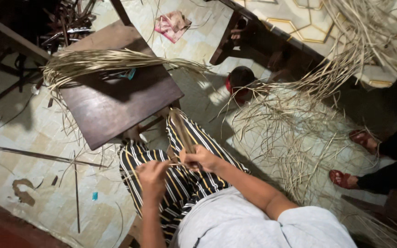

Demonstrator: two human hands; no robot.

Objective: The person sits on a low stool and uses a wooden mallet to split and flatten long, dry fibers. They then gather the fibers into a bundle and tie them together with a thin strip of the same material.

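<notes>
Tiled floor [47, 202], pale and littered with dry strips, surrounds a seated person in striped trousers [180, 183] and a grey shirt. Both hands meet over the lap. The right hand [201, 158] is closed around a bundle [182, 131] of thin strips; the left hand [152, 173] pinches a single strip [170, 164] drawn sideways out of it, so the two hands sit just beside each other, joined by that strip. The bundle's long axis runs forward and slightly left, from the right hand up toward the near edge of a dark wooden stool [116, 105]. The right hand is the nearer one to the bundle; the left lies a little lower and to its side.

On the stool lies a sheaf [111, 62] of long fibres, its axis crosswise, ends overhanging both sides. A loose heap [290, 133] of the same fibres spreads on the floor to the person's right, trailing from a table [309, 23]. Another person's feet in red sandals [352, 156] rest beside the heap. No container shows.
</notes>
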